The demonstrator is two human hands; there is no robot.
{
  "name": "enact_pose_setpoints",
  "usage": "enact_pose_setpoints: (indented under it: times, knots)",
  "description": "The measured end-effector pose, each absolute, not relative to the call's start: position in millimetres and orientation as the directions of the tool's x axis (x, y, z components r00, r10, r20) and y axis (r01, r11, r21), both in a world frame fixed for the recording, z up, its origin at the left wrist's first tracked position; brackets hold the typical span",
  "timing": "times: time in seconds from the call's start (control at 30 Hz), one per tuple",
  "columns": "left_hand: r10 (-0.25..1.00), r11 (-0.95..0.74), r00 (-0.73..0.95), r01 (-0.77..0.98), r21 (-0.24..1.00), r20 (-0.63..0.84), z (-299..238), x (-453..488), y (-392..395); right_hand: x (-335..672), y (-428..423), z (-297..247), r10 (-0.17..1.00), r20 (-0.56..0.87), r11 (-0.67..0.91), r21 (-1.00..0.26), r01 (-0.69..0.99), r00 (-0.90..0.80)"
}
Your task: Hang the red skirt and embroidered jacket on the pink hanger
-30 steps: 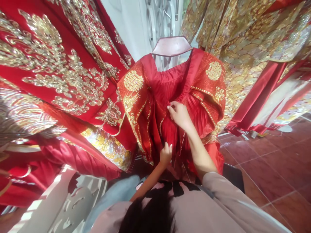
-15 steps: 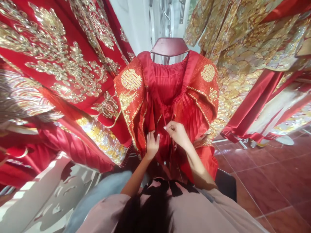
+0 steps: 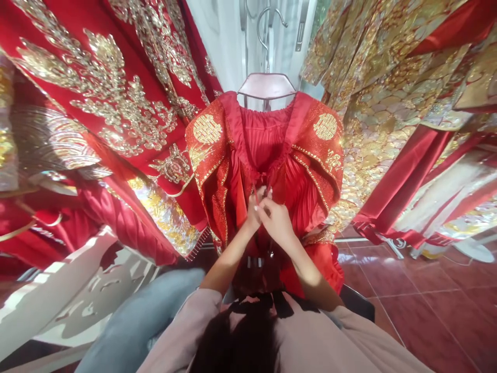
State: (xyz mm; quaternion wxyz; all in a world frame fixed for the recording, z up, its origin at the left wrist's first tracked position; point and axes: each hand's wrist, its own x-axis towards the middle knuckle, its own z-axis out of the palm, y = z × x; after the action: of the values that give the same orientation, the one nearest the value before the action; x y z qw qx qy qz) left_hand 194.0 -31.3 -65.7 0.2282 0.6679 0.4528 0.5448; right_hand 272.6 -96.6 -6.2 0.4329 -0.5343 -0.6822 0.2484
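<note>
A red pleated garment with gold embroidered panels (image 3: 267, 150) hangs on a pink hanger (image 3: 267, 85) straight ahead. My left hand (image 3: 253, 211) and my right hand (image 3: 276, 220) meet at the garment's front, just below the gathered waist. Both hands have their fingers pinched together on a thin red cord or tie (image 3: 256, 197) of the garment. The fingertips overlap, so how the cord runs between them is hidden.
Red robes with heavy gold embroidery (image 3: 97, 103) hang at the left. Gold-patterned garments (image 3: 388, 88) hang at the right, with red satin drapes (image 3: 404, 181) below them. A white carved panel (image 3: 70, 300) is low on the left. Red floor tiles (image 3: 427, 300) lie at the right.
My left hand rose from low on the skirt to meet the right hand. My right hand came down from the waist gather. Both now pinch the cord together.
</note>
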Motion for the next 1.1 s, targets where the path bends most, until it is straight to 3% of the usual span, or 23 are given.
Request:
enact_pose_setpoints:
  times: [0.17,0.33,0.5,0.6,0.67,0.77,1.1]
  knots:
    - [0.867,-0.473,-0.058,0.215,0.854,0.495,-57,172,-39,293,-85,-9,0.946,0.323,0.285,-0.844,0.454,0.007]
    - [0.872,-0.478,-0.079,0.064,0.876,0.482,-35,168,-49,289,-71,-16,0.947,0.314,0.318,-0.899,0.301,-0.065]
    - [0.824,-0.493,-0.153,0.281,0.823,0.545,-15,165,-55,275,-65,-18,0.947,0.322,0.314,-0.928,0.200,0.007]
    - [0.788,-0.506,-0.151,0.395,0.767,0.597,-14,158,-55,268,-62,-13,0.960,0.250,0.255,-0.967,-0.019,0.128]
    - [0.785,-0.502,-0.131,0.440,0.745,0.606,-15,154,-55,263,-62,-6,0.977,0.177,0.201,-0.952,-0.233,0.120]
    - [0.804,-0.510,-0.060,0.442,0.738,0.591,-14,151,-55,256,-64,4,0.991,0.114,0.132,-0.879,-0.459,0.067]
    - [0.864,-0.498,0.073,0.260,0.827,0.498,-17,136,-51,242,-67,12,0.998,0.057,0.049,-0.794,-0.606,0.007]
